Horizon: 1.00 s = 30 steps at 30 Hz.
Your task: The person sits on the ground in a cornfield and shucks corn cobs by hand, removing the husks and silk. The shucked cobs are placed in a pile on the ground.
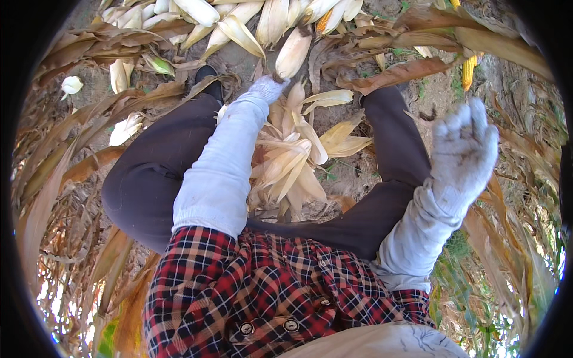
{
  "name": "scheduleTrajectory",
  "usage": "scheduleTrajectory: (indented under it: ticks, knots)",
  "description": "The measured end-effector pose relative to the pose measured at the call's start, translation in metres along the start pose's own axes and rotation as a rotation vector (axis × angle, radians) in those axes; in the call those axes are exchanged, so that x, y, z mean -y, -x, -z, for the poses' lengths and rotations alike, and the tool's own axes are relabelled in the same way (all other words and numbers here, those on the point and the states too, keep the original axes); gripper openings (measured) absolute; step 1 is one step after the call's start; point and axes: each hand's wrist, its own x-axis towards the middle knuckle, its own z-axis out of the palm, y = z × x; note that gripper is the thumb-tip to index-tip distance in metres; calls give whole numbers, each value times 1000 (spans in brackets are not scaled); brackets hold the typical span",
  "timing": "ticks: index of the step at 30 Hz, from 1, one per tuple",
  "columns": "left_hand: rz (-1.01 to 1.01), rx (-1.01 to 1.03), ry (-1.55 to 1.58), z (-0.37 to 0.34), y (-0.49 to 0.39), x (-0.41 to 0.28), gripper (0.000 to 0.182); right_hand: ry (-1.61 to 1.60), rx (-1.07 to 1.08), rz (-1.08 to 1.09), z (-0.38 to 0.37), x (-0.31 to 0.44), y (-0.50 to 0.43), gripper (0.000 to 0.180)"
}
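Note:
My left hand [267, 88], in a whitish knit glove, reaches forward between my legs. It is closed at the near end of an ear of corn in its pale husk [293, 53]; the fingertips are partly hidden. My right hand [465, 138], in a soiled glove, is raised at the right with the palm turned up, fingers apart and nothing in it. Stripped dry husks [286, 165] lie heaped on the ground between my legs. Beyond my right hand, a bare yellow ear of corn [468, 72] lies on the soil.
Several husk-covered ears [273, 18] are piled ahead, one showing orange kernels [323, 21]. Dry corn stalks and leaves [398, 76] lie across the ground at both sides. Loose pale husk pieces [126, 129] are at the left. My bent legs [156, 170] flank the husk heap.

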Motion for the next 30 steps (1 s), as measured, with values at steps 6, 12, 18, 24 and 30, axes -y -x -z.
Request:
scheduleTrajectory:
  ticks: [6,12,18,24,30]
  knots:
    - [438,193,961,35,82,-89,37,238,92,-76,22,-61,-23,38]
    - [356,-30,1008,12,165,-138,37,706,105,-130,48,-163,-44,56]
    - [-153,-107,199,10,196,-139,31,300,161,-319,54,-233,-30,59]
    - [-88,-223,691,81,143,-101,28,332,198,-225,61,-244,-16,50]
    - [19,-470,489,142,110,-129,70,936,217,-81,42,-251,13,87]
